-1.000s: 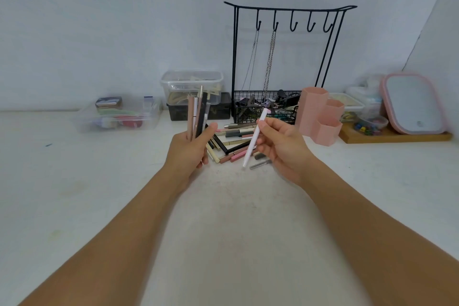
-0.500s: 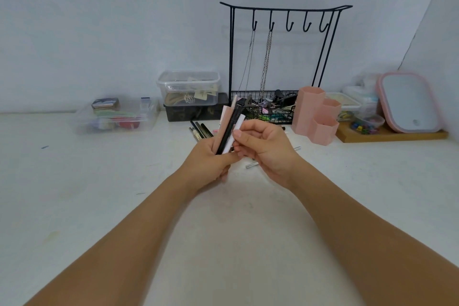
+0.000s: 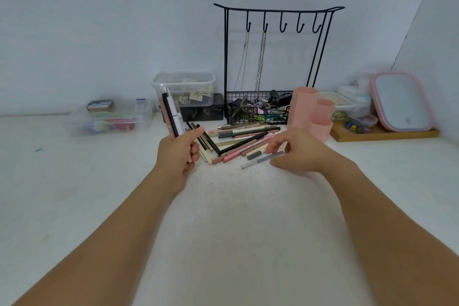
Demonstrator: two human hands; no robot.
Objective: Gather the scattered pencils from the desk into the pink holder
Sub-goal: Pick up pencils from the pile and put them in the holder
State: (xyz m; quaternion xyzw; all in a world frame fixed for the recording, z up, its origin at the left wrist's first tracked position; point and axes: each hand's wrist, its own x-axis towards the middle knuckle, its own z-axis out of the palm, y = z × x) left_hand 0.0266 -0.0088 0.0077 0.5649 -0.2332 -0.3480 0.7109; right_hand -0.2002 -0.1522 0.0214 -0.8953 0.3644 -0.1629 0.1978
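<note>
My left hand [image 3: 179, 151] grips a bundle of pencils [image 3: 171, 113], pink, black and white, held upright above the desk. Several more pencils [image 3: 244, 136] lie in a loose pile between my hands and the black wire rack. A silver pencil [image 3: 258, 161] lies at the near edge of the pile. My right hand [image 3: 301, 153] is low over the desk, thumb and fingers pinching that pencil's right end. The pink holder [image 3: 313, 113], three hexagonal cups with nothing showing above the rims, stands just behind my right hand.
A black wire rack [image 3: 258, 113] with hooks, chains and a basket of clips stands behind the pile. Clear plastic boxes [image 3: 109, 119] [image 3: 185, 87] sit at the back left. A wooden tray [image 3: 383, 134] and a pink-framed mirror [image 3: 401, 102] are at the right.
My right hand left the white pencil in the left hand's bundle, then dropped right and down onto the silver pencil. My left hand swung the bundle back to the left.
</note>
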